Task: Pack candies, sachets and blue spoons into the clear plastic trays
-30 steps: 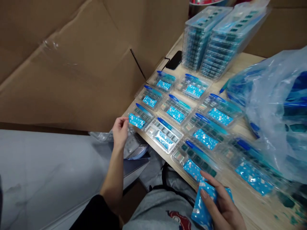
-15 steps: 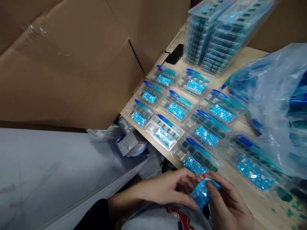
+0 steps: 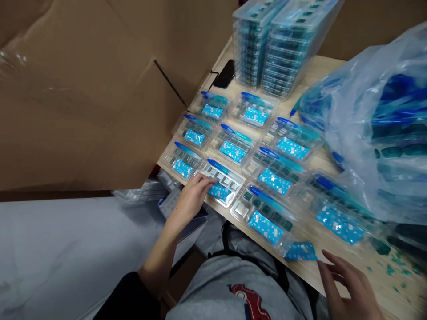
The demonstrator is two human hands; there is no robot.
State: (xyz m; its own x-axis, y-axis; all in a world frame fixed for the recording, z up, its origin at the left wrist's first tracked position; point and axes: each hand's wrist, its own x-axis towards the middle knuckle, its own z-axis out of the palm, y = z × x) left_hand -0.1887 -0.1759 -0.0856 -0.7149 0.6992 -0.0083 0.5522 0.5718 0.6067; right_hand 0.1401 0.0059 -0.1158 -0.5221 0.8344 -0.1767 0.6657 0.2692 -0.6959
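Observation:
My left hand (image 3: 191,195) reaches over the table edge. Its thumb and fingertips are pinched together at a blue patterned packet (image 3: 220,192) in a clear plastic tray (image 3: 235,182); whether they grip anything is hidden. A blue pen (image 3: 218,166) lies in that same tray. My right hand (image 3: 350,284) is low on the right, thumb and fingers apart. Just left of its fingertips, a loose blue packet (image 3: 301,251) lies at the table's front edge, beside another clear tray (image 3: 238,209) holding a blue packet (image 3: 265,226) and a pen (image 3: 267,198).
More filled trays (image 3: 231,151) lie in rows across the wooden table (image 3: 336,271). Tall stacks of trays (image 3: 283,58) and a black phone (image 3: 224,74) stand behind. A translucent bag of pens (image 3: 353,111) bulks on the right, cardboard (image 3: 100,98) on the left. Small green bits (image 3: 390,269) are scattered at lower right.
Both hands were on a blue packet near my lap; it now lies on the table edge. My left hand has moved up and left to a tray, my right hand lower right.

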